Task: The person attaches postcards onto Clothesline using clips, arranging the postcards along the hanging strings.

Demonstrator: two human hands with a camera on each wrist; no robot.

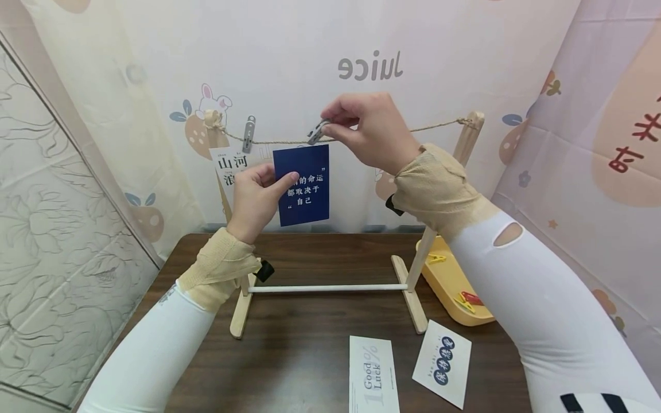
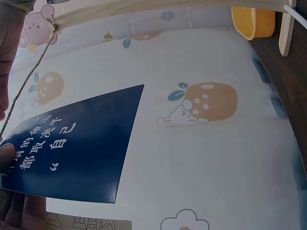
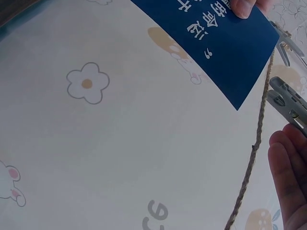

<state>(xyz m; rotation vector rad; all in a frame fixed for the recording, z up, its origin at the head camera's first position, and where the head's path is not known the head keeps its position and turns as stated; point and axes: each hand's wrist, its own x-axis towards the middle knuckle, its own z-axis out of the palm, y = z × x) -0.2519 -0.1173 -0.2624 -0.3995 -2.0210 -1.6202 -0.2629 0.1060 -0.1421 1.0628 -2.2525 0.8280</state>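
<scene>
Between thumb and fingers, my left hand (image 1: 256, 198) pinches the left edge of a dark blue card (image 1: 308, 209) with white Chinese characters. The card hangs upright just under the twine (image 1: 286, 142). My right hand (image 1: 374, 129) pinches a grey clothespin (image 1: 317, 132) at the twine, right above the card's top edge. In the right wrist view that clothespin (image 3: 287, 103) points at the twine, with the card's corner apart from it. A second grey clothespin (image 1: 249, 133) sits on the twine at the left, above a white card (image 1: 223, 163) partly hidden behind my left hand.
The twine runs between the posts of a wooden frame (image 1: 467, 137) on a dark brown table (image 1: 289, 355). A yellow tray (image 1: 451, 289) with yellow and red clothespins stands at the right. A "Good Luck" card (image 1: 373, 373) and another white card (image 1: 443, 364) lie in front.
</scene>
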